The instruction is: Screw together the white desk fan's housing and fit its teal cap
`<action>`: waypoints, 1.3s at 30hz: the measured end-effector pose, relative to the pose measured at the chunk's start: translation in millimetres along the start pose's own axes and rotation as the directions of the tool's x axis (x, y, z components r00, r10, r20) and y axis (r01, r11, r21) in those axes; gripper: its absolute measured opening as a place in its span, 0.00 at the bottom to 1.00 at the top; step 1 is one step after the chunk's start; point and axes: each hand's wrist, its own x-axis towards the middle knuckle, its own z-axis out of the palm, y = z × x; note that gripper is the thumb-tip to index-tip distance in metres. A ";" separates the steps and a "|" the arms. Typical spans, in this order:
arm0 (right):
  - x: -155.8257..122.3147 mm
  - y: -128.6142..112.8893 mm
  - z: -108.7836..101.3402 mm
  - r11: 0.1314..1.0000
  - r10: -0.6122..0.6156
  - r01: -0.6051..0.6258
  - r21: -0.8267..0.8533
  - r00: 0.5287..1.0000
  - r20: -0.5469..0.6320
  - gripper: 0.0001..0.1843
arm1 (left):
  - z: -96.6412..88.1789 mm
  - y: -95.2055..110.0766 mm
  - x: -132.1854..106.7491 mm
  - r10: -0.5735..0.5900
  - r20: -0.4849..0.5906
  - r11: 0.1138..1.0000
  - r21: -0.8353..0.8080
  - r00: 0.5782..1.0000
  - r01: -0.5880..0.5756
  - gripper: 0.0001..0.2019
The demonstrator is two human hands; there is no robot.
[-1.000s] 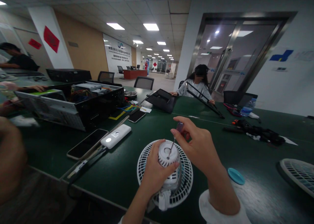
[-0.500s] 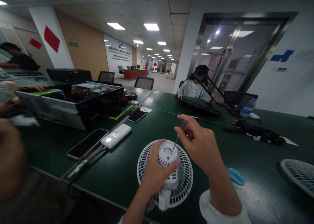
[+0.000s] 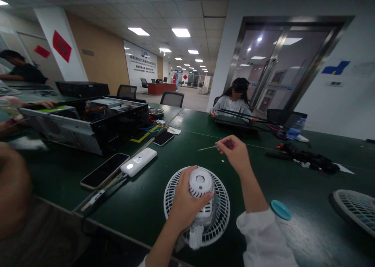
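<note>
A white fan (image 3: 200,183) lies face down on the green table, its motor housing up and its round slatted grille (image 3: 224,204) beneath. My left hand (image 3: 187,204) is wrapped round the housing, thumb on the near side and fingers on the far left. Held in the air beyond the fan is a screwdriver (image 3: 207,148), its thin shaft pointing left. My right hand (image 3: 234,153) pinches its handle, which is mostly hidden by the fingers. A tiny pale piece (image 3: 222,161) lies on the table below that hand.
Left of the fan lie a white power bank (image 3: 138,162) with a cable and two phones (image 3: 104,171). An open computer case (image 3: 96,122) stands behind them. To the right are a blue round lid (image 3: 280,209) and another grille (image 3: 357,208). A person (image 3: 234,103) sits across the table.
The screwdriver has come off the fan housing; my right hand has moved it up and away, turning its shaft nearly level. My left hand stays put. The person opposite has lowered dark strips.
</note>
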 end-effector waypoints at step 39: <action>-79.7 69.4 -83.1 0.571 0.236 -0.069 -0.818 0.968 0.084 0.14 | -1.9 2.5 -0.8 -0.015 0.016 0.999 -0.049 1.000 0.015 0.30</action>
